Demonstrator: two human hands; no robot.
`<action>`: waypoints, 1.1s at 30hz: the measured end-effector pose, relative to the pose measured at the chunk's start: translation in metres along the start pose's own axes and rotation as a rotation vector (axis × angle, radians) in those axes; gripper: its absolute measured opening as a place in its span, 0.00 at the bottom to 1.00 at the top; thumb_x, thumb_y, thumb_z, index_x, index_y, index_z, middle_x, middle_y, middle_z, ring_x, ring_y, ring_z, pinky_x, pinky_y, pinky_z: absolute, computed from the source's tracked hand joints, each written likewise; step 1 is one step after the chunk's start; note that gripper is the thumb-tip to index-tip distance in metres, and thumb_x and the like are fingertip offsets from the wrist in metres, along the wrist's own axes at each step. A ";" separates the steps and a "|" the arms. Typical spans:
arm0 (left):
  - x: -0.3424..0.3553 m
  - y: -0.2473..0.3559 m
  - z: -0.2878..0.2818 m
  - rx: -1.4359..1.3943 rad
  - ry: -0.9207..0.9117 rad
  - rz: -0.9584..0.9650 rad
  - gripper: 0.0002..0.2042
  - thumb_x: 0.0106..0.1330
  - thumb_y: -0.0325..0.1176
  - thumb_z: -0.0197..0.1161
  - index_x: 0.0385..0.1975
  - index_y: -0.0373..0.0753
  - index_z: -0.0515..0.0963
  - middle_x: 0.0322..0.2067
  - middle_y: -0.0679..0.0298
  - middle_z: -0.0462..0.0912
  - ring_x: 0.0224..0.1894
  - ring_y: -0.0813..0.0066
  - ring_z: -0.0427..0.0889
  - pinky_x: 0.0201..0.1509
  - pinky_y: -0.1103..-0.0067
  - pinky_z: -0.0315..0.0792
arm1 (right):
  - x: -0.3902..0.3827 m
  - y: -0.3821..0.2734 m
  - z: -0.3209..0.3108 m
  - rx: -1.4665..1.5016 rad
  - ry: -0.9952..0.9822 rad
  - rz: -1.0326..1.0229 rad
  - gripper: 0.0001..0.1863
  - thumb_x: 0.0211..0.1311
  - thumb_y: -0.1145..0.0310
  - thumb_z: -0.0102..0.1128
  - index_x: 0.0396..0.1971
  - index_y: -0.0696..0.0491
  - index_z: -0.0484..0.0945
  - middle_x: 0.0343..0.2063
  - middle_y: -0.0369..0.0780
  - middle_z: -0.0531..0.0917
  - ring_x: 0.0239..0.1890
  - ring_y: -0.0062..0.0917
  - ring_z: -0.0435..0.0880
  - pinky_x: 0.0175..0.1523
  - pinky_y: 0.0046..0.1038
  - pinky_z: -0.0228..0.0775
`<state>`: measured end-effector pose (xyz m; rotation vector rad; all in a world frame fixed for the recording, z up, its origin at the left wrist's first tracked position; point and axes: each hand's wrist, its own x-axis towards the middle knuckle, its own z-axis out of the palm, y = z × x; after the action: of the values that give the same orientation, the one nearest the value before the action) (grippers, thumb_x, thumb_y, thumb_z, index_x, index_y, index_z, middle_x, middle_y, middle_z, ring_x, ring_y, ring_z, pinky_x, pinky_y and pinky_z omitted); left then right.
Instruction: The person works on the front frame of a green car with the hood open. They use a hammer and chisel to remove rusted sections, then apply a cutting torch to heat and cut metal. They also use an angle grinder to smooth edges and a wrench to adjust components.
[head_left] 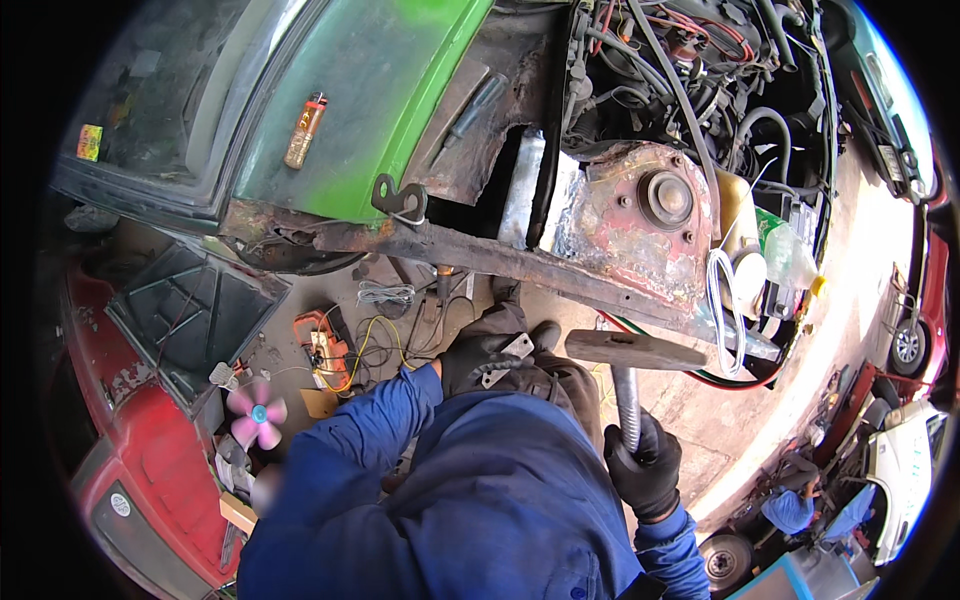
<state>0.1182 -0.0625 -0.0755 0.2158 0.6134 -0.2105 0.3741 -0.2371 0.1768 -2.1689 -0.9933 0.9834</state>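
Observation:
My right hand (643, 466), in a black glove, is wrapped round the handle of a hammer (634, 350). The hammer's long head points up and lies crosswise in front of the car's rusty side rail (470, 250). Close to my body, my left hand (468, 369), also gloved, grips a small metal bracket (515, 348) with holes in it. Its fingers are partly hidden behind the bracket. On the rail stands a dark hooked metal plate (399, 200). Beyond the rail are the worn strut tower (640, 200) and a shiny metal patch (522, 190).
A lighter (305, 130) lies on the green panel (340, 100), and a screwdriver (478, 106) rests beside it. Cables and an orange tool case (323, 348) are on the floor at left, near a pink fan (257, 413). A person (790, 505) is at the far right.

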 end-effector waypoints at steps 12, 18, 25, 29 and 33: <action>0.015 -0.142 0.034 1.706 0.076 0.026 0.31 0.76 0.42 0.58 0.80 0.52 0.69 0.67 0.44 0.83 0.64 0.44 0.84 0.71 0.59 0.75 | -0.072 0.165 0.102 0.211 -0.188 0.066 0.10 0.69 0.68 0.70 0.45 0.56 0.84 0.34 0.46 0.87 0.35 0.35 0.87 0.43 0.37 0.79; -0.003 -0.197 0.058 1.635 0.176 -0.187 0.30 0.74 0.39 0.62 0.77 0.44 0.72 0.68 0.47 0.83 0.65 0.45 0.85 0.70 0.58 0.76 | -0.116 0.204 0.145 0.367 -0.235 0.372 0.12 0.74 0.66 0.69 0.50 0.57 0.84 0.36 0.40 0.88 0.36 0.23 0.84 0.44 0.31 0.78; -0.040 -0.191 0.021 1.538 0.179 -0.038 0.28 0.77 0.40 0.61 0.74 0.38 0.75 0.67 0.44 0.82 0.64 0.45 0.85 0.69 0.62 0.77 | -0.138 0.211 0.199 0.364 -0.425 0.451 0.20 0.75 0.59 0.68 0.56 0.58 0.85 0.46 0.50 0.93 0.47 0.39 0.92 0.56 0.39 0.81; -0.078 -0.203 -0.015 1.237 0.227 0.079 0.22 0.84 0.43 0.57 0.69 0.37 0.79 0.63 0.43 0.85 0.65 0.48 0.85 0.69 0.64 0.76 | -0.139 0.193 0.230 0.422 -0.509 0.486 0.17 0.76 0.58 0.67 0.52 0.57 0.84 0.41 0.47 0.91 0.46 0.36 0.89 0.55 0.38 0.79; -0.112 -0.201 -0.045 1.211 0.206 -0.055 0.25 0.83 0.42 0.60 0.72 0.33 0.76 0.67 0.43 0.82 0.67 0.49 0.83 0.72 0.64 0.74 | -0.132 0.168 0.230 0.429 -0.587 0.514 0.13 0.77 0.62 0.65 0.48 0.57 0.85 0.36 0.39 0.89 0.40 0.24 0.85 0.49 0.31 0.78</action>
<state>-0.0473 -0.2284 -0.0728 1.4023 0.6310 -0.6049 0.1964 -0.3986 -0.0259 -1.8229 -0.3749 1.9499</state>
